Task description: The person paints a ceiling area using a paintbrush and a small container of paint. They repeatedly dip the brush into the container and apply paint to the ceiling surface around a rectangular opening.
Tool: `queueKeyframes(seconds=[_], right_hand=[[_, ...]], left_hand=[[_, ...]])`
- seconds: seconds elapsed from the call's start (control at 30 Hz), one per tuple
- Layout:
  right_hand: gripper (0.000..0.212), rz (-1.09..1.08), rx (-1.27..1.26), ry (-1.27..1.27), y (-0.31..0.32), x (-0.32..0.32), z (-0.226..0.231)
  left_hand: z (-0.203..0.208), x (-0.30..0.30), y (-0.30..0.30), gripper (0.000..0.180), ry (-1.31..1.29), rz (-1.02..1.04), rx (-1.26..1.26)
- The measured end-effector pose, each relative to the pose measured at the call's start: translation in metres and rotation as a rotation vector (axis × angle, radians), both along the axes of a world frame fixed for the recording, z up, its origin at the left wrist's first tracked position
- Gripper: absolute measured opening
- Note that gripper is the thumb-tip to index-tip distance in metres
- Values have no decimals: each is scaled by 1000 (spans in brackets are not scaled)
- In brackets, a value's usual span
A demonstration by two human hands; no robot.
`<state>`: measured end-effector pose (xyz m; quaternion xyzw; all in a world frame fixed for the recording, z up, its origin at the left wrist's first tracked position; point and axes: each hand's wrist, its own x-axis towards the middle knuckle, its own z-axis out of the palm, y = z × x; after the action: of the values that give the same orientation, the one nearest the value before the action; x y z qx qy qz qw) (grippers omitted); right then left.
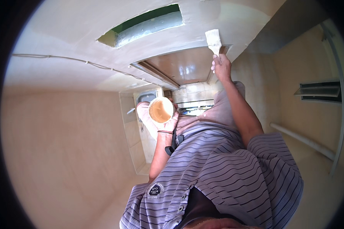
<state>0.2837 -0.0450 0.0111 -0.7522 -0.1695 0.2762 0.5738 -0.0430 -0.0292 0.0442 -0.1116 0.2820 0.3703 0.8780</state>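
Observation:
My right hand (222, 68) is stretched out ahead, its fingers closed round the handle of a paintbrush (213, 38). The brush's wide, whitish head points upward against the pale wall (197, 32), near the top right corner of a brown door (179, 65); whether the bristles touch the wall I cannot tell. Close to my body, my left hand (171, 122) grips a round, pale paint cup (161, 110) from beneath and the right side. Its open mouth faces up, showing a tan inside with a lighter patch. How much paint it holds is unclear.
Above the door is a rectangular opening (149, 26) in the wall. A thin cable (84, 62) runs along the wall to the left. Below the cup stands a sink (146, 95) beside a tiled ledge (130, 110). At right are a small louvred window (320, 91) and a white pipe (304, 141).

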Motion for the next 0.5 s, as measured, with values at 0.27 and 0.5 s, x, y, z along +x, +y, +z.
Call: queueKeyframes(seconds=[0.27,0.5], right_hand=[[28,-257,224,-551,6,21,69],[33,-191,228,-701,66,29,85]], left_hand=[[12,9,3,54,83,-24,-40],[0,1,5,53,19,-59,3]])
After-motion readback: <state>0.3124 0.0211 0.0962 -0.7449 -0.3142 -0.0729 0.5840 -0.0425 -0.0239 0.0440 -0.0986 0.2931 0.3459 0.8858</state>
